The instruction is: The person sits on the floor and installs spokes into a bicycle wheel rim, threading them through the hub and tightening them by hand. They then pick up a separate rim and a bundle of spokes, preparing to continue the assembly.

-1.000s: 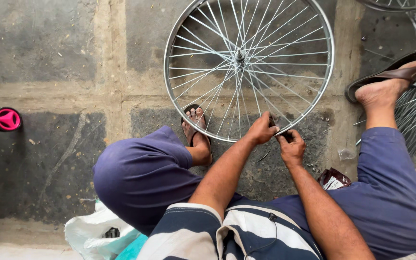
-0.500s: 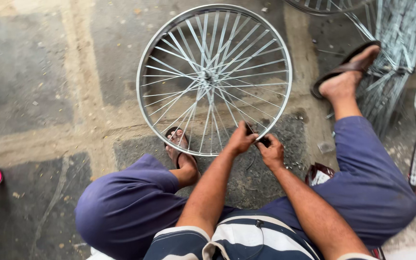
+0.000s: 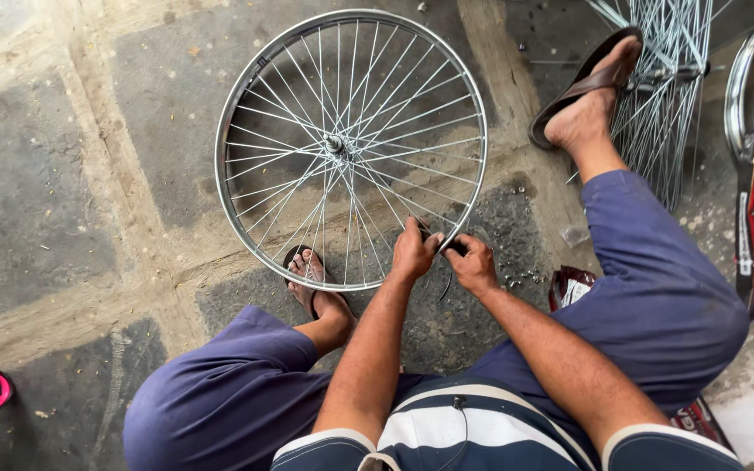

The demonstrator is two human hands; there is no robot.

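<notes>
Both hands stay at the wheel rim: left hand pinches a spoke, right hand clamps a small dark tool just beside it—only the view has shifted.

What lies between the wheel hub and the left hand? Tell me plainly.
In the head view, only thin steel spokes and the stone floor seen through them lie between the hub and the left hand.

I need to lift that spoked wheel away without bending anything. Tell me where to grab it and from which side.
Probably grip the wheel by its metal rim at the far left arc, coming from the left. The rim looks rigid and bare there; the spokes are thin, and the left hand and right hand crowd the near edge.
</notes>
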